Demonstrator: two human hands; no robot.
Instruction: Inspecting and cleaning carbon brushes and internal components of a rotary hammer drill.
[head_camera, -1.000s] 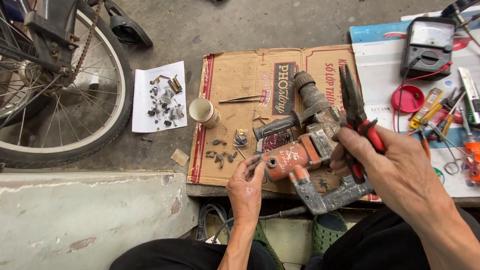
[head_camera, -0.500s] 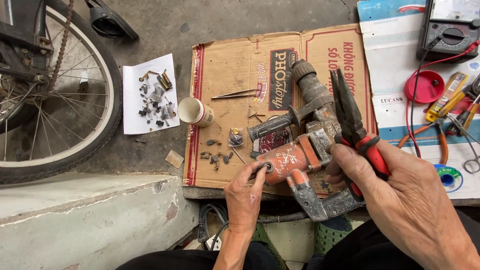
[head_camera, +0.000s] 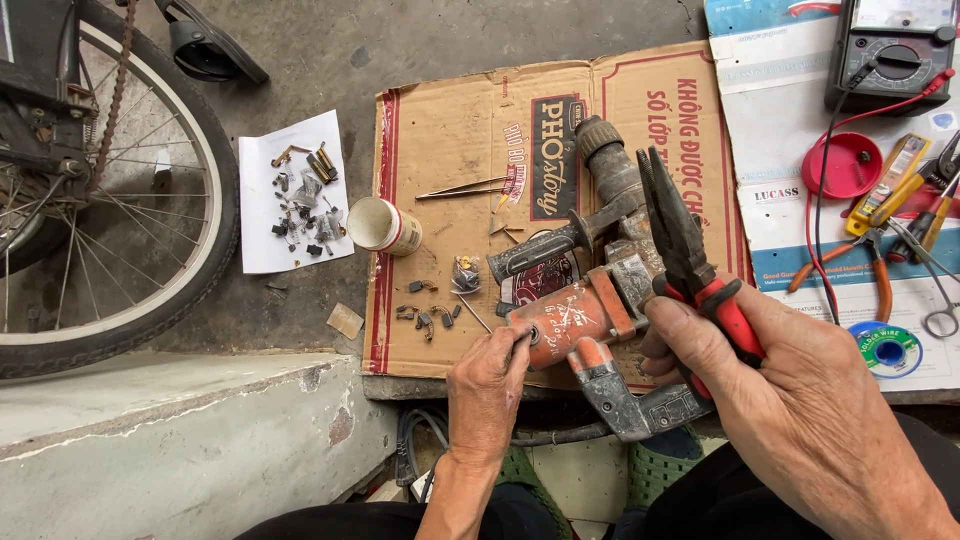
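On the flattened cardboard (head_camera: 450, 140), your left hand (head_camera: 485, 390) pinched a small part at the heavy, rigid orange drill (head_camera: 580, 315), best gripped by its body, while your right hand (head_camera: 790, 390) clasped red-handled pliers (head_camera: 690, 250).

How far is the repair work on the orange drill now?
Done, it seems: small parts lie on the white paper and on the cardboard, apparently removed. In hand: the left hand works with its fingertips at a round opening in the orange drill, while the right hand holds red-handled pliers, raised and unused. Left: the loose parts are not yet back in place.
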